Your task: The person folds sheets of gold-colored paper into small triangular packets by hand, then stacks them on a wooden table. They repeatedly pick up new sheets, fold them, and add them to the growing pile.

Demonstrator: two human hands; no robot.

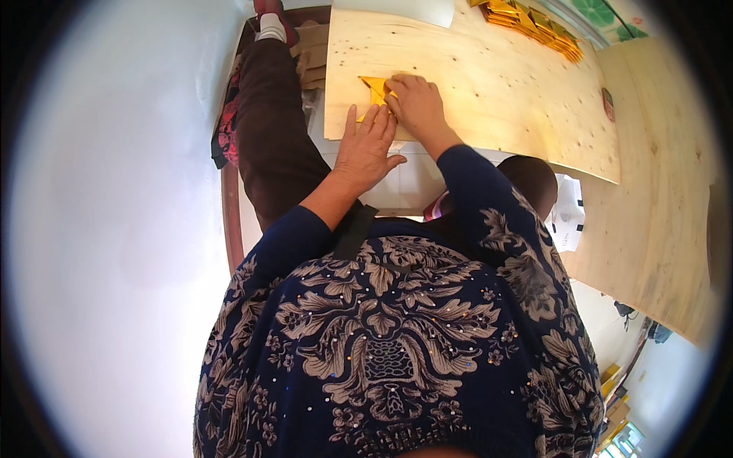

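A piece of folded gold paper [376, 87] lies near the front left of the pale wooden board [489, 99], with pointed corners showing. My left hand [365, 149] rests on its near part, fingers stretched out flat and thumb apart. Over the paper's right side is my right hand [416, 105], its fingers bent together and gripping the edge there. Both hands hide much of the paper's near and right portions, so its full shape cannot be made out.
Stacked gold folded pieces [531, 29] lie at the board's far right. A white sheet or container [416, 9] is at the far edge, and a small red object [608, 104] at the right edge. Another wooden surface [649, 198] adjoins on the right; a white bag [566, 214] hangs below.
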